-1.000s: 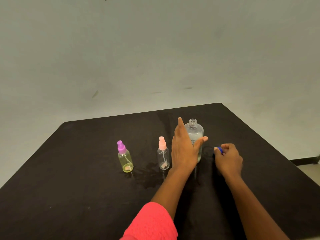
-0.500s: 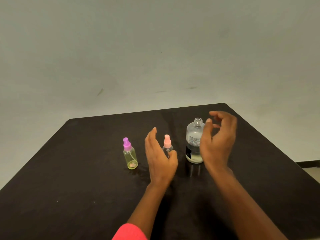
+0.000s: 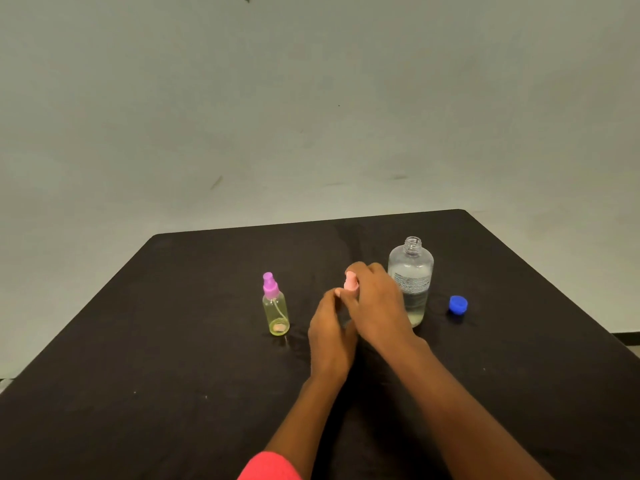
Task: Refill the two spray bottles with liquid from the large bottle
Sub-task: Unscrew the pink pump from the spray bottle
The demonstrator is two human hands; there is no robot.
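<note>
Both hands grip the pink-topped spray bottle (image 3: 350,284), which stands upright between them.
The left hand (image 3: 330,329) wraps its hidden body from the left, and the right hand (image 3: 375,306) curls over its top, so the right is better placed to twist. The bottle's long axis is vertical, nozzle up. The uncapped large bottle (image 3: 411,277) stands just right of the hands on the worktop (image 3: 173,341).

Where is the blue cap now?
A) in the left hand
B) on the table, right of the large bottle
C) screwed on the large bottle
B: the blue cap lies on the table, right of the large bottle, whose neck is open.
</note>
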